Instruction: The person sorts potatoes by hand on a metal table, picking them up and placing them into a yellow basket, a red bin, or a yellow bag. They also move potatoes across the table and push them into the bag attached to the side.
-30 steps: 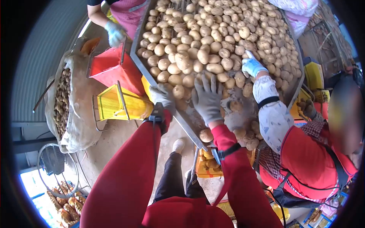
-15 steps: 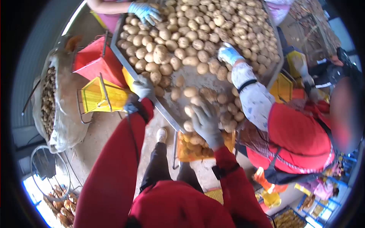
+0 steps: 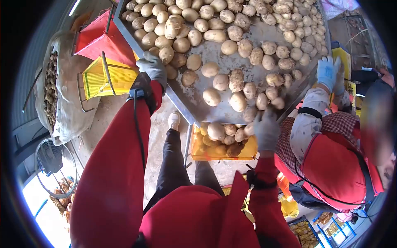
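Observation:
Potatoes [image 3: 211, 97] of mixed sizes lie on a grey metal sorting table [image 3: 188, 89] with raised sides. My left hand [image 3: 151, 67], in a grey glove, is closed over the table's left rim, close to some potatoes. At the front right corner, my gloved right hand [image 3: 266, 130] is slightly blurred, its fingers stretched out against potatoes near the edge. Below the front opening hangs an orange-yellow mesh bag [image 3: 202, 153] on a metal frame, with several potatoes [image 3: 216, 131] at its top.
A co-worker's blue-gloved hand [image 3: 326, 72] is at the right rim, beside their red clothing [image 3: 335, 165]. On the left stand a yellow mesh bag [image 3: 97, 78], a red bag [image 3: 97, 39] and a large white sack [image 3: 68, 103] holding potatoes.
My right hand has moved right and towards me, and potatoes now sit at the mesh bag's mouth. The co-worker's hand has gone from the potatoes to the right rim. The view has shifted.

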Motion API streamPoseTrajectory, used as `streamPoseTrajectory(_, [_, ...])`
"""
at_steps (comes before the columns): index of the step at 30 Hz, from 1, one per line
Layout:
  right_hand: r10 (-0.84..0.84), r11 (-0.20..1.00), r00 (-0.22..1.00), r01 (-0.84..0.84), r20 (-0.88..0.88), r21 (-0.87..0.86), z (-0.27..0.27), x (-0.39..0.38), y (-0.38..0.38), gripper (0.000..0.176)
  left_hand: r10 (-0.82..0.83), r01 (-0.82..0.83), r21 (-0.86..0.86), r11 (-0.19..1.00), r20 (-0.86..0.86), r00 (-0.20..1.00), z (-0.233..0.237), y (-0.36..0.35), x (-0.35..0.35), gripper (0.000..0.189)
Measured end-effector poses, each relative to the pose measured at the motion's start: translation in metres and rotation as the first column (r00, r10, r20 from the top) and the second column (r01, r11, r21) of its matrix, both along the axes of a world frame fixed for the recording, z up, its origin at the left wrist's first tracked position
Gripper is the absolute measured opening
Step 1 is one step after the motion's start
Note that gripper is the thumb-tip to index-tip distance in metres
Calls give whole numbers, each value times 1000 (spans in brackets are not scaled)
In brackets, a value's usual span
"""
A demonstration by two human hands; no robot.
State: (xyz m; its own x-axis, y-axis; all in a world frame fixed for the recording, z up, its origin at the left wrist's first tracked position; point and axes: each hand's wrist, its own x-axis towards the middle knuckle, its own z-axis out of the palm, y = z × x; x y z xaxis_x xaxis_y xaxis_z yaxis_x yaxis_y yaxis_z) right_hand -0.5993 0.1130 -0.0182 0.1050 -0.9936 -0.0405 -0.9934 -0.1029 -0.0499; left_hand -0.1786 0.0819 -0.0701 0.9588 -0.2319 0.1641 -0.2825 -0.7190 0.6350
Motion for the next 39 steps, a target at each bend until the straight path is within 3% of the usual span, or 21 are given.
streamPoseTrajectory(1, [45, 997, 997, -49, -57, -67, -4, 6, 4, 35, -3, 2, -8, 1000, -63, 998, 1, -3, 0, 66])
streamPoseTrajectory(3, [1, 999, 998, 1, 65, -32, 2, 20, 24, 27, -16, 15, -6, 1000, -190, 982, 12, 1, -3, 72])
streamPoseTrajectory(6, [247, 961, 930, -201, 272, -189, 1, 28, 44, 26, -35, 32, -69, 997, -43, 998, 10, 2, -5, 61])
streamPoseTrajectory(7, [242, 953, 893, -146, 380, -265, 6, 29, 42, 26, -15, 21, 22, 1000, -233, 972, 27, 2, -9, 73])
streamPoseTrajectory(10, [-48, 984, 943, 102, 329, -149, 34, 1, 4, 26, -78, 71, -49, 996, -161, 984, 14, 3, -5, 72])
streamPoseTrajectory(13, [101, 988, 995, -97, 25, -124, -1, -7, -27, 27, -53, 44, -120, 992, -79, 995, -6, 2, -1, 60])
streamPoseTrajectory(16, [167, 982, 986, -169, -22, -88, 19, 28, 6, 33, -86, 79, -87, 993, -86, 993, 1, 3, -3, 57])
streamPoseTrajectory(19, [329, 941, 931, -310, 157, -133, 18, 32, 45, 33, -99, 90, -141, 986, -59, 993, 4, 2, -4, 56])
streamPoseTrajectory(22, [447, 894, 855, -415, 264, -169, 32, 59, 54, 21, -95, 76, -162, 984, -111, 989, 14, 5, -10, 54])
streamPoseTrajectory(24, [503, 864, 788, -463, 355, -197, 48, 86, 25, 19, -80, 53, -152, 987, -178, 981, 20, 6, -14, 53])
streamPoseTrajectory(26, [600, 800, 741, -553, 301, -232, 41, 124, -28, 18, -64, 41, -141, 989, -158, 985, 20, 6, -13, 52])
streamPoseTrajectory(27, [684, 727, 624, -539, 378, -426, 42, 159, -55, 23, -53, 37, -123, 992, -130, 990, 18, 5, -12, 51])
streamPoseTrajectory(28, [694, 717, 606, -529, 389, -455, 32, 191, -71, 36, -51, 40, -100, 994, -106, 993, 15, 4, -12, 51])
streamPoseTrajectory(29, [653, 755, 573, -542, 495, -368, 20, 217, -82, 58, -111, 98, -229, 968, -44, 993, 5, 3, -8, 50])
streamPoseTrajectory(30, [571, 807, 692, -570, 441, -151, 6, 238, -83, 72, -105, 103, -235, 967, 4, 995, -6, 0, -5, 51])
streamPoseTrajectory(31, [580, 815, 790, -560, 198, -149, 5, 247, -78, 73, -97, 107, -239, 965, 52, 994, -17, -3, -2, 53])
streamPoseTrajectory(33, [583, 799, 750, -599, 312, -55, -13, 233, -68, 59, -84, 111, -179, 978, 155, 984, -52, 8, -3, 56])
streamPoseTrajectory(34, [566, 798, 734, -602, 376, -25, -10, 218, -58, 55, -100, 101, -72, 992, 17, 995, -22, 16, -8, 58])
streamPoseTrajectory(35, [586, 790, 751, -612, 303, -11, -12, 202, -46, 48, -96, 98, 14, 995, -111, 989, 8, 11, -5, 60])
streamPoseTrajectory(36, [632, 765, 706, -635, 321, -111, -10, 184, -35, 45, -75, 98, 90, 991, -230, 970, 22, 6, -3, 61])
streamPoseTrajectory(39, [731, 682, 591, -637, 342, -359, 17, 134, -27, 37, -59, 64, 13, 998, -236, 970, 11, 5, -2, 68])
